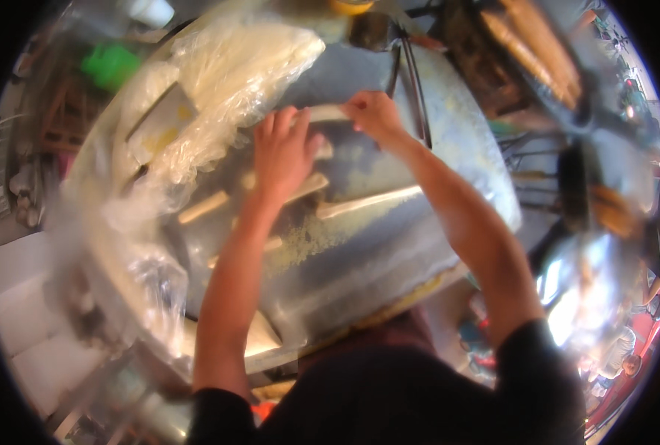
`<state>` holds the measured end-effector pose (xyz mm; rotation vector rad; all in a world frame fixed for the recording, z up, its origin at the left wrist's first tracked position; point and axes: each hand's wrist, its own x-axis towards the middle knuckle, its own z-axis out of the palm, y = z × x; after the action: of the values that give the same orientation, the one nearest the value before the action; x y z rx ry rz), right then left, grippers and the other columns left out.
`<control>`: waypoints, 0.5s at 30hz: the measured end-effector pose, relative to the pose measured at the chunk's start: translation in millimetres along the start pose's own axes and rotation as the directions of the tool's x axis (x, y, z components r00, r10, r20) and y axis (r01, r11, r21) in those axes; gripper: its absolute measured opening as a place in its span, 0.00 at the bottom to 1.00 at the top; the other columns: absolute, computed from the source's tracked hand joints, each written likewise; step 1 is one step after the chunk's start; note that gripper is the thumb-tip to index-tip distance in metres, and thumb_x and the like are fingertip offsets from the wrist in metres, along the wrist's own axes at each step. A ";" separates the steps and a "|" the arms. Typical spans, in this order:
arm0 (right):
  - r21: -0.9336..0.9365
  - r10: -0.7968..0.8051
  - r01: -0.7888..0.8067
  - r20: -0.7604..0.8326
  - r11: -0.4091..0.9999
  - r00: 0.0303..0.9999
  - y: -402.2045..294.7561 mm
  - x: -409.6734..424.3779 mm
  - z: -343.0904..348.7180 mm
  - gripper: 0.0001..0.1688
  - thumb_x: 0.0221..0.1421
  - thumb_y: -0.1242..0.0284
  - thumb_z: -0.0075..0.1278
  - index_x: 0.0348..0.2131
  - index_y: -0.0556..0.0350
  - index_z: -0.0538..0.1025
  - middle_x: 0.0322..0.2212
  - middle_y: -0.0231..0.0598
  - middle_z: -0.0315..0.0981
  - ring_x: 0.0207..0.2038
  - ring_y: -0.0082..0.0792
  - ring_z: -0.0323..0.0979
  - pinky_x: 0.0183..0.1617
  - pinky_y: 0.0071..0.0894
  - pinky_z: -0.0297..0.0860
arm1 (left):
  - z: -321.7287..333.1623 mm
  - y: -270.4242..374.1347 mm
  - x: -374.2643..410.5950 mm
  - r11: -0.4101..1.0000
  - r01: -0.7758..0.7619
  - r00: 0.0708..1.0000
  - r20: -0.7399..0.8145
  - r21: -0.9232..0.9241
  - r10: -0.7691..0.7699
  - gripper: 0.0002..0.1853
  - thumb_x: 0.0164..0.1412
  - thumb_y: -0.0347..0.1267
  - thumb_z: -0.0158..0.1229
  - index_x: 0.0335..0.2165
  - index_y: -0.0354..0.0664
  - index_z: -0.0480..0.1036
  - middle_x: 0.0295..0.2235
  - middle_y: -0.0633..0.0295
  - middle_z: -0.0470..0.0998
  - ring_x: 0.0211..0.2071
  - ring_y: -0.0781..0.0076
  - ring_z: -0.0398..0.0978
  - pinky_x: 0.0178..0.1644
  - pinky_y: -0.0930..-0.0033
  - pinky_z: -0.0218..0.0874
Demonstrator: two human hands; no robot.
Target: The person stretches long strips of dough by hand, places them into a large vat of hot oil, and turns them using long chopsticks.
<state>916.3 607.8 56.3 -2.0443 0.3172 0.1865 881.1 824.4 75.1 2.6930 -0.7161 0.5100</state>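
Observation:
A pale strip of dough (pixel 328 113) spans the gap between my two hands above the metal worktable. My right hand (pixel 375 114) pinches its right end between thumb and fingers. At the strip's left end, my left hand (pixel 285 150) is held palm down, thumb apart from the fingers; its fingertips reach the dough. Below lie more dough pieces: a long strip (pixel 369 203) by my right forearm, a shorter one (pixel 308 186) partly behind my left hand, and another (pixel 203 207) left of my left wrist.
Clear plastic sheeting (pixel 213 105) covers a large pale mass at left, with a flat metal blade (pixel 162 119) on it. Long dark sticks (pixel 415 89) lie beyond my right hand. Golden-brown long pieces (pixel 535 50) fill a tray at upper right. A green container (pixel 110 65) stands at upper left.

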 end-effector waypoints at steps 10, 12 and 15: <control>-0.072 -0.142 0.175 0.330 0.982 0.933 45.6 48.9 18.9 0.15 0.53 0.59 0.58 0.18 0.42 0.77 0.16 0.27 0.77 0.17 0.28 0.73 0.18 0.33 0.65 | 5.1 14.2 -8.8 1.000 -0.022 0.998 0.055 0.010 0.021 0.28 0.59 0.33 0.63 0.59 0.48 0.70 0.47 0.55 0.71 0.51 0.51 0.67 0.58 0.49 0.58; -0.720 -0.836 0.678 0.275 0.148 0.474 97.6 70.8 15.9 0.12 0.43 0.61 0.59 0.13 0.34 0.75 0.14 0.24 0.74 0.18 0.31 0.73 0.21 0.41 0.65 | 14.2 19.5 -4.3 1.000 -0.023 0.999 0.035 -0.008 0.024 0.27 0.60 0.33 0.63 0.58 0.51 0.71 0.44 0.55 0.72 0.48 0.51 0.67 0.54 0.48 0.59; -0.830 -0.427 0.395 0.215 0.395 0.878 73.7 59.6 47.1 0.08 0.46 0.62 0.58 0.25 0.42 0.84 0.29 0.39 0.79 0.34 0.40 0.76 0.32 0.44 0.70 | 31.9 13.3 -4.0 0.999 -0.040 0.999 -0.036 0.018 0.040 0.25 0.62 0.33 0.62 0.57 0.51 0.73 0.43 0.53 0.72 0.47 0.47 0.68 0.53 0.46 0.58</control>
<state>951.0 607.5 -43.7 -3.0690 -0.3988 -0.0292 879.2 803.0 47.8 2.6823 -0.7603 0.5764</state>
